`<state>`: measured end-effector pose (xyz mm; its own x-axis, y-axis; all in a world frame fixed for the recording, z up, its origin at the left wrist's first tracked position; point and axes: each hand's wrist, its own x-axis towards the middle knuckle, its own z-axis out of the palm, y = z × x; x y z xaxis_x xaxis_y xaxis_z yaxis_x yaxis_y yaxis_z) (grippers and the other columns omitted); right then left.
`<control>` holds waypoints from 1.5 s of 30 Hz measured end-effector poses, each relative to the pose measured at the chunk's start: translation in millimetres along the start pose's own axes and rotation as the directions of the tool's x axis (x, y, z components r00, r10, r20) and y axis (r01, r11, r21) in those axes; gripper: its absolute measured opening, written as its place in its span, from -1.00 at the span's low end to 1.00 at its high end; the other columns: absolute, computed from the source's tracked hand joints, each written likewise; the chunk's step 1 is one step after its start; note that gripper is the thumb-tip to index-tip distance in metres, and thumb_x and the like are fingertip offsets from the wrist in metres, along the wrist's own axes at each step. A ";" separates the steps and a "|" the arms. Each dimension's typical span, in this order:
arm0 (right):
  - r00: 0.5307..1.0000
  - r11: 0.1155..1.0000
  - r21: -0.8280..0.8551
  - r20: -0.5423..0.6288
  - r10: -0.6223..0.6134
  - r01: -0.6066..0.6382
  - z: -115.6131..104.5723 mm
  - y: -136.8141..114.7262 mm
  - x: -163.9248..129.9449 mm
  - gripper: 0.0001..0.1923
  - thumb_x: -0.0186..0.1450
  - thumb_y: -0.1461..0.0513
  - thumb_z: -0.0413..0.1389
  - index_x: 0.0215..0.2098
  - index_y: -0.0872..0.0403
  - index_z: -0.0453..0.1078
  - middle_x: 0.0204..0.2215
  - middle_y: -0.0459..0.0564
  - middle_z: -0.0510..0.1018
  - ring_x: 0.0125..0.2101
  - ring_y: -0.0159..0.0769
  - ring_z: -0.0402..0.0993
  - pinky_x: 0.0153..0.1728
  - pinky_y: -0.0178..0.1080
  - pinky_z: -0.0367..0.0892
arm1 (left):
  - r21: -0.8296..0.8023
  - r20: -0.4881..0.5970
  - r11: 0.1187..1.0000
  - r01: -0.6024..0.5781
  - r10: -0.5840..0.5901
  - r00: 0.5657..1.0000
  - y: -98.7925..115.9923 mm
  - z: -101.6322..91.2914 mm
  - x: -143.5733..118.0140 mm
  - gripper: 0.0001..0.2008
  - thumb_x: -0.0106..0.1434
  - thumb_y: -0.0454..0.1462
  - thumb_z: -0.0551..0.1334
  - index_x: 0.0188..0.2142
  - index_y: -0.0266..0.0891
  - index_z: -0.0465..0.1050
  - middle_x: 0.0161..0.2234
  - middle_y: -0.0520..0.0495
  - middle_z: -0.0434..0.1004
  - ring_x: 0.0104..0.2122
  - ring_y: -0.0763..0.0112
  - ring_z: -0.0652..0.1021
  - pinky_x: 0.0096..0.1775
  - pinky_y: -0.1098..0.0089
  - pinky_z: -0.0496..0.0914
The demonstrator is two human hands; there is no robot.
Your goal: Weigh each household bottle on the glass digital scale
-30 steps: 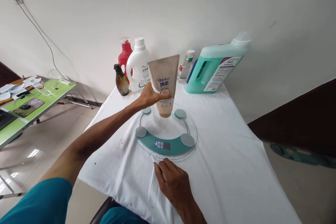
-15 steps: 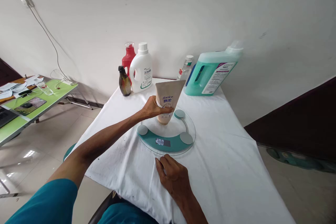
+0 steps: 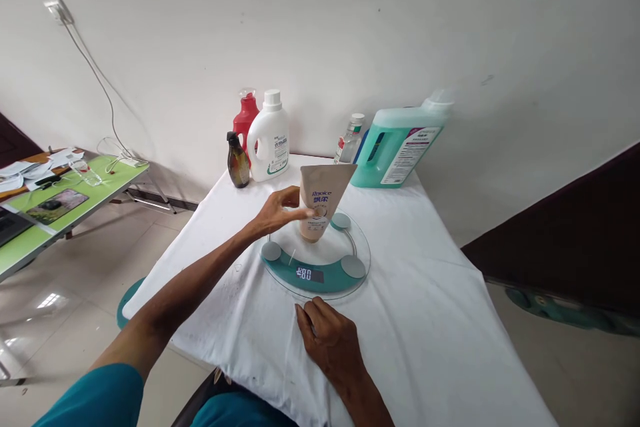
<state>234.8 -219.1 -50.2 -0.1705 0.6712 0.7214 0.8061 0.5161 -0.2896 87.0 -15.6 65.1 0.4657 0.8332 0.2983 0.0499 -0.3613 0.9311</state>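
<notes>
A beige Rejoice tube [image 3: 323, 195] stands cap-down on the round glass bathroom scale [image 3: 285, 272], its wide end upward. My left hand [image 3: 280, 209] is at the tube's left side, thumb stretched across the front edge and fingers apart, partly hidden behind it. The grip looks loose. On the scale's teal front band, the display [image 3: 310, 274] shows lit digits that I cannot read surely. My right hand [image 3: 327, 333] rests curled on the white cloth, just in front of the scale. Its fingers are folded in, and nothing shows in them.
Along the wall stand a brown pump bottle [image 3: 238, 163], a red bottle [image 3: 246, 115], a white detergent jug [image 3: 270, 140], a clear bottle [image 3: 349, 140] and a tilted green jug [image 3: 395, 147]. A green table [image 3: 107, 177] with papers is at left.
The tube has come to rest on the scale, and my left hand has loosened and drawn slightly left. The display digits have changed from 0.0. My right hand stays put.
</notes>
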 end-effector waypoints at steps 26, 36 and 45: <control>0.997 0.996 -0.033 0.025 -0.079 0.080 -0.7 -1.8 -0.3 -0.59 0.54 0.35 0.09 -0.49 0.03 0.25 -0.55 -0.18 0.29 -0.58 -0.43 0.21 -0.50 -0.25 0.12 | -0.201 -0.654 0.964 0.175 -0.265 0.708 -89.3 -48.0 -36.7 -0.35 0.29 0.29 0.24 -0.50 -0.25 0.43 -0.60 0.05 0.31 -0.61 0.52 0.32 -0.50 0.41 0.23; 0.995 0.994 -0.045 0.037 -0.095 0.096 -1.9 -2.8 -0.2 -0.60 0.53 0.36 0.08 -0.49 0.02 0.26 -0.55 -0.18 0.30 -0.58 -0.42 0.23 -0.51 -0.26 0.14 | -0.131 -0.644 0.973 0.189 -0.229 0.730 -91.6 -46.9 -36.1 -0.37 0.31 0.27 0.22 -0.51 -0.23 0.42 -0.62 0.06 0.30 -0.61 0.51 0.32 -0.50 0.42 0.24; 0.996 0.995 -0.042 0.043 -0.083 0.085 -2.1 -3.5 -0.6 -0.59 0.53 0.36 0.08 -0.50 0.02 0.25 -0.56 -0.17 0.31 -0.58 -0.44 0.22 -0.52 -0.28 0.14 | 0.131 -0.615 0.969 0.210 -0.087 0.783 -81.8 -35.5 -43.0 -0.53 0.36 0.06 0.26 -0.53 -0.21 0.40 -0.61 0.05 0.35 -0.55 0.46 0.33 -0.42 0.42 0.25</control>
<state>233.2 -222.4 -48.2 -0.2613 0.6480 0.7155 0.8118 0.5485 -0.2003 31.5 -7.0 -16.5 -0.1832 0.9418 0.2819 0.2619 -0.2296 0.9374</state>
